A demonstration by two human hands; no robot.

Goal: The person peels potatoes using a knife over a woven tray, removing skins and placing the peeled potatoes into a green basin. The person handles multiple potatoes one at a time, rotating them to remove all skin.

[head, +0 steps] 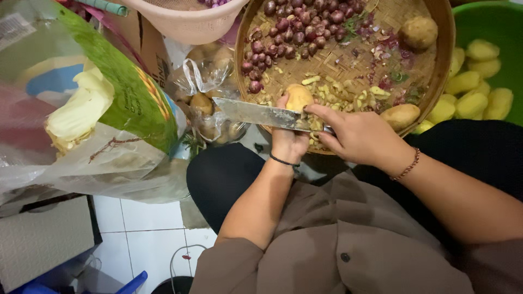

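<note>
- White floor tiles [147,239] show at lower left, between a grey box and the person's black-clad knees.
- Across the lap rests a round woven tray [444,49], its near rim hidden behind the hands.
- Left hand [289,142], a black band at its wrist, is closed around a potato [298,97], holding it upright just over the tray's near edge; the potato's top shows pale peeled flesh.
- Right hand [357,136], with a beaded bracelet on the wrist, is closed on the handle of a knife [256,114]; the handle itself is hidden in the grip.
- The blade lies roughly level, pointing to the left of the view, its flat against the lower part of the potato.
- On the tray: a heap of small red shallots [294,27] at the far side, pale peel scraps [348,92] near the hands, one unpeeled potato at the far right rim and another at the near right rim.
- A green basin [485,22] to the right holds peeled yellow potatoes.
- A clear plastic bag [210,98] with more potatoes sits just left of the tray.
- A large crumpled bag [109,109] with green print fills the left side.
- A pink basket [190,22] stands at the top.
</note>
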